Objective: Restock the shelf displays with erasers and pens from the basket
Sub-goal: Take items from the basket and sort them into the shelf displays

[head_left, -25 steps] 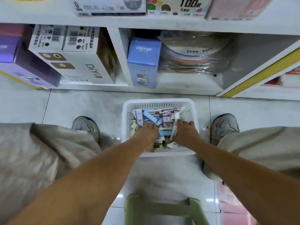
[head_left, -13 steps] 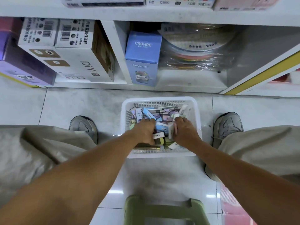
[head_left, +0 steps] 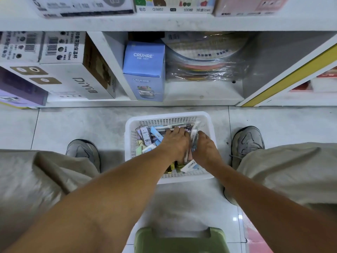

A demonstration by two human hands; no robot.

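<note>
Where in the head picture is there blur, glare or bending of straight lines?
Head view: top-shelf boxes smeared by blur; bright glare spots on the floor tiles at lower right; the wide lens bends the shelf edge; both hands in the basket stay fairly sharp.

White lattice basket (head_left: 131,157); green stool (head_left: 180,241); blue box (head_left: 144,70).

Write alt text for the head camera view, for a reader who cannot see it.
Both bare hands reach into a white perforated plastic basket of small packaged erasers and pens on a pale tiled floor: the left hand lies over the pile, and the right hand grips a few packets. Beyond stands a white shelf unit holding boxes, among them a blue CRUHRE carton.
</note>
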